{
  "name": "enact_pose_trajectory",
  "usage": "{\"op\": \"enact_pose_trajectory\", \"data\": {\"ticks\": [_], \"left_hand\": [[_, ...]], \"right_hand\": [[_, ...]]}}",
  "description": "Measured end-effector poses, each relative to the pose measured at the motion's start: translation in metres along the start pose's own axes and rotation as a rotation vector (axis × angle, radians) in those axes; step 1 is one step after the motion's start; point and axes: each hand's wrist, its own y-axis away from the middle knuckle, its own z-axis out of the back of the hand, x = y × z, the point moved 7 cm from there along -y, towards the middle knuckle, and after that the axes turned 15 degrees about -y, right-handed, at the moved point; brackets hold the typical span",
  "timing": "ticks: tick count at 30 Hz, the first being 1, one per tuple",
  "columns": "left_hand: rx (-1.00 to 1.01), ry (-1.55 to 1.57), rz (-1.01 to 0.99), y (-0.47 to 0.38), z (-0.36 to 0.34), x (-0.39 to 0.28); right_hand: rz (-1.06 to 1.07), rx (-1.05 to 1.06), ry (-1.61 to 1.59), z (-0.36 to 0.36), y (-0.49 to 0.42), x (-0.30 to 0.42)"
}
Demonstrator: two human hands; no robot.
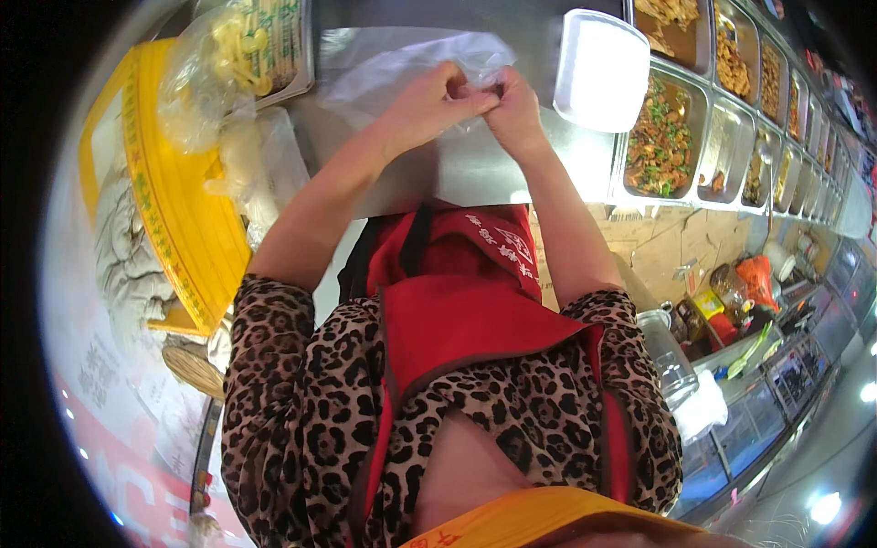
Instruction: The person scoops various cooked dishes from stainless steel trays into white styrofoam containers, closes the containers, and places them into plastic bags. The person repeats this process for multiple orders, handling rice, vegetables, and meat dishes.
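Both hands meet over a stainless-steel counter (pixel 507 168), at the mouth of a thin clear plastic bag (pixel 404 65). My left hand (pixel 455 92) pinches the film between thumb and fingers. Right beside it, my right hand (pixel 512 113) grips the same bag, its fingers curled against the left fingertips. The rest of the bag lies loosely to the left and behind the hands; I see no clear contents in it. A white rectangular plastic container (pixel 603 72), washed out by glare, rests to the right of my right hand.
Steel food pans (pixel 661 140) with cooked dishes line the right. At left are a tray of wrapped sticks (pixel 277 44), a bag with yellow items (pixel 240 48), translucent plastic bags (pixel 264 154) and a yellow printed cover (pixel 188 178). Bottles and packets (pixel 730 294) crowd a lower right shelf.
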Motion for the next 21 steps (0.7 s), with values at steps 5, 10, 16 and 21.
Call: {"op": "enact_pose_trajectory", "data": {"ticks": [5, 10, 16, 21], "left_hand": [[0.11, -0.213, 0.006, -0.021, 0.015, -0.019], [-0.489, -1.134, -0.16, -0.019, 0.098, -0.04], [-0.673, -0.874, -0.229, -0.054, 0.067, -0.053], [-0.72, -0.995, -0.063, -0.084, 0.111, -0.075]], "right_hand": [[-0.331, 0.065, -0.656, 0.029, 0.01, 0.002], [-0.12, -0.104, -1.027, 0.126, -0.034, 0.029], [0.073, -0.236, -0.296, 0.205, -0.078, 0.038], [-0.296, -0.315, 0.176, 0.259, -0.092, -0.042]]}}
